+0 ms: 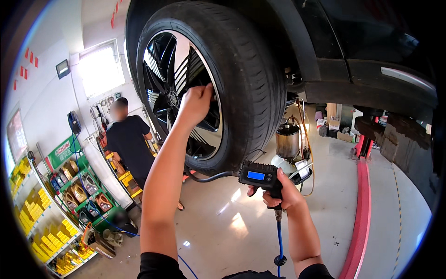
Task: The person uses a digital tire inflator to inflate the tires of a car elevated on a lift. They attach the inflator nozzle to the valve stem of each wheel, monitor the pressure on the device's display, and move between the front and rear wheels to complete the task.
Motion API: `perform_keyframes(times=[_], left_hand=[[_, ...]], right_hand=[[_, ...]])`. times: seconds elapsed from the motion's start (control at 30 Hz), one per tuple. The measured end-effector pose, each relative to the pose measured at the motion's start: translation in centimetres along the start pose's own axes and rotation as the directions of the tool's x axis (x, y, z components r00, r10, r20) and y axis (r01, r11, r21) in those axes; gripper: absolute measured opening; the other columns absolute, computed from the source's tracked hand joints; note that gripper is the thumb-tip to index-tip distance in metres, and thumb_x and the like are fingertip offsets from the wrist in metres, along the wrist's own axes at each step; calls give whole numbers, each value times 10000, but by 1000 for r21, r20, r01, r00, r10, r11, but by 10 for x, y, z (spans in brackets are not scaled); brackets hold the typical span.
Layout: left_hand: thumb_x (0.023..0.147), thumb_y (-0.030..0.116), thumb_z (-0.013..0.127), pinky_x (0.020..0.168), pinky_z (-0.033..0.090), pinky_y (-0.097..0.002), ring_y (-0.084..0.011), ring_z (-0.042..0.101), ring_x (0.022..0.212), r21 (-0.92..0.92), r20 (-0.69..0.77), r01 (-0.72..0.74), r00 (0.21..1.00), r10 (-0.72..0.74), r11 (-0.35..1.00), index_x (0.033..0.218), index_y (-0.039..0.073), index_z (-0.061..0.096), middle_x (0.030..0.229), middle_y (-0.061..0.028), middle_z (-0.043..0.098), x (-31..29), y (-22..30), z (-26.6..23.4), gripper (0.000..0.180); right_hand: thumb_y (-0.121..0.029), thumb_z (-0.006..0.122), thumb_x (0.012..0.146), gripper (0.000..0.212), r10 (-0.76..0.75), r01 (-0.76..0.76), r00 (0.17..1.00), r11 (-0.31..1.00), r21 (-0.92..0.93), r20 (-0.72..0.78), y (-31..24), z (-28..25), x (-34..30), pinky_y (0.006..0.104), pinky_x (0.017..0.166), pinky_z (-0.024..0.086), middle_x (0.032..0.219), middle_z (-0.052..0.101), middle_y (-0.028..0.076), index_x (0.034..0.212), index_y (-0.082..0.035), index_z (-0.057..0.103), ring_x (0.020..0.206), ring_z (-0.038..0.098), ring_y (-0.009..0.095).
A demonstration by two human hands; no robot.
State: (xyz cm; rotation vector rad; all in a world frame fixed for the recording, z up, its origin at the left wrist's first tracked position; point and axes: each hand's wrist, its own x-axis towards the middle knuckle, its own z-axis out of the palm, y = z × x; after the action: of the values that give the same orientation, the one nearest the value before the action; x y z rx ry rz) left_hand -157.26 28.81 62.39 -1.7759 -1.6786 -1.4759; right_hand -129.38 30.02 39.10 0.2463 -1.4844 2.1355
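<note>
Near the grooved tyre (246, 83), the right hand (287, 192) holds a boxy gauge (258, 175).

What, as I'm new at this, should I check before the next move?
1. Gauge in the right hand: ok, grip around its handle.
2. Screen: ok, lit blue.
3. Blue hose: ok, attached below the handle.
4. Tire off the floor: ok, raised.
5. Left hand at the wheel: cannot tell what it holds.
6. Black hose's far end: cannot tell, not clearly visible.
</note>
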Motion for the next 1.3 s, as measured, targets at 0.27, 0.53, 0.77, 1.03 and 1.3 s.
perform_keyframes(times=[0.27, 0.53, 0.77, 1.03, 1.3], left_hand=[[1033, 414, 521, 649, 503, -380, -301, 656, 621, -17, 213, 168, 964, -161, 986, 756, 0, 701, 606, -132, 630, 0, 3, -16, 529], [1012, 273, 533, 766, 515, -532, -499, 638, 841, 78, -64, -250, 965, 255, 965, 843, -41, 676, 829, -296, 657, -3, 10, -3, 385], [1024, 303, 505, 753, 531, -555, -501, 659, 811, 75, -26, -204, 978, 207, 976, 865, -34, 659, 814, -295, 676, -12, 6, -1, 403], [1033, 320, 473, 780, 574, -530, -454, 704, 849, 53, 63, -277, 960, 273, 960, 950, -21, 680, 878, -270, 714, -12, 2, -3, 408], [1046, 339, 457, 768, 576, -533, -458, 705, 858, 70, 61, -216, 975, 212, 974, 1035, -7, 595, 890, -271, 714, -6, 7, -9, 373]], right_hand=[[-726, 344, 996, 867, 2, -11, 996, 995, -97, -94, 13, 11, 11, 213, 374, 259, 1100, 674, 232, 1462, 0, 436, 392, 335, 63], [-682, 361, 1020, 786, -101, 78, 975, 990, -119, -200, 33, 43, 19, 205, 362, 243, 1095, 672, 202, 1481, -49, 431, 394, 324, 43], [-667, 363, 1029, 769, -149, 70, 925, 971, -230, -349, 45, 87, 19, 216, 396, 261, 1093, 675, 181, 1473, -44, 445, 410, 326, 53], [-635, 361, 1044, 730, -223, 98, 850, 957, -272, -477, 71, 121, 9, 231, 415, 271, 1109, 662, 183, 1456, -37, 443, 423, 328, 58], [-620, 338, 1056, 721, -226, 62, 854, 939, -339, -469, 59, 141, 14, 222, 399, 251, 1091, 652, 172, 1462, -32, 435, 417, 317, 49]])
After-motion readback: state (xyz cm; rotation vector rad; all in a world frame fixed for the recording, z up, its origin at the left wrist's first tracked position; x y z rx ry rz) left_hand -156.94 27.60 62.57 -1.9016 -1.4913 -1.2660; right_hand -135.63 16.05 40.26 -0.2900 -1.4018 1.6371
